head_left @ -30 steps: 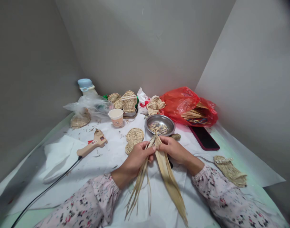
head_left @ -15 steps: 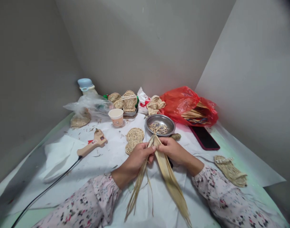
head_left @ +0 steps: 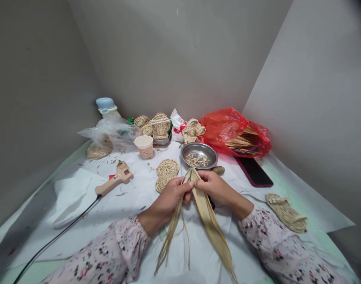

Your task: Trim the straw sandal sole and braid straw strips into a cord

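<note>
Both my hands pinch a bundle of dried husk strips point(head_left: 211, 223) at the middle of the table, just in front of a steel bowl point(head_left: 208, 162). My left hand point(head_left: 171, 197) is closed on the thinner strands, which hang down toward me. Closed on the broad leaf side is my right hand point(head_left: 216, 187). The gathered top of the bundle points away from me and overlaps the bowl's near rim. Beside my left hand lies a coiled straw piece point(head_left: 167, 173) made of two joined rounds, partly behind that hand.
To the left lies a glue gun point(head_left: 118, 179) with a black cord. A paper cup point(head_left: 144, 146), a plastic bag point(head_left: 112, 128) and a blue-lidded bottle point(head_left: 106, 105) stand behind. At right are a red bag point(head_left: 224, 128), a phone point(head_left: 254, 172) and a woven piece point(head_left: 287, 213).
Almost nothing differs. The whole view has shifted very slightly, while both hands keep the same hold on the husk strips.
</note>
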Demonstrator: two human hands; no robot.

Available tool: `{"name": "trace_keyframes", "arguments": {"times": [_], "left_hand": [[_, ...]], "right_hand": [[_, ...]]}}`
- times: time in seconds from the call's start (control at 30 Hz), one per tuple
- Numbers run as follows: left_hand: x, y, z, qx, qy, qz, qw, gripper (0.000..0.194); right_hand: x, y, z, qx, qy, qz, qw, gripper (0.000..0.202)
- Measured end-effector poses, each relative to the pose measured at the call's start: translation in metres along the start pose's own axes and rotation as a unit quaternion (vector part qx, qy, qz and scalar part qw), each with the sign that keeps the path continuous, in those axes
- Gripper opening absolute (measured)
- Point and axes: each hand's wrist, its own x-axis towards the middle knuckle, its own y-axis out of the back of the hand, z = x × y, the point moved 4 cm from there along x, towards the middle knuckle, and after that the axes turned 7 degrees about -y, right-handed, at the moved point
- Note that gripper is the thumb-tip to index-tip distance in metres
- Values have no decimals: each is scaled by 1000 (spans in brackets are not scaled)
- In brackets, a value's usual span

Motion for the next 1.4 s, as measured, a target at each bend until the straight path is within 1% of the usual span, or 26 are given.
{"name": "trace_keyframes", "arguments": {"times": [0.17,0.33,0.4,0.57,0.73,0.87,0.97,1.2,1.4], "left_hand": [[1,3,0,7,-6,22,1000,28],[1,3,-2,18,-6,11,1000,31],[1,2,-3,17,-4,7,1000,30],[0,-1,0,9,-2,8,1000,27],[1,-1,3,-25,-19,29,999,16],[3,2,0,-47,-30,37,998,18],[3,4,-2,-43,-35,40,998,22],[-1,0,7,-38,-41,65,996,22],[-3,1,10,-23,-42,49,998,16]], "right_hand": [[0,3,-3,-4,7,-1,1000,15],[-1,-1,0,-7,-6,-3,1000,15],[-1,-2,2,-13,-8,6,1000,15],[0,-2,2,-39,4,41,998,9],[-1,-6,-3,-7,2,15,1000,13],[0,-2,-5,-50,16,51,997,12],[1,1,-5,-70,19,72,995,12],[1,2,0,-58,7,88,994,8],[1,5,0,-43,10,82,996,8]]}}
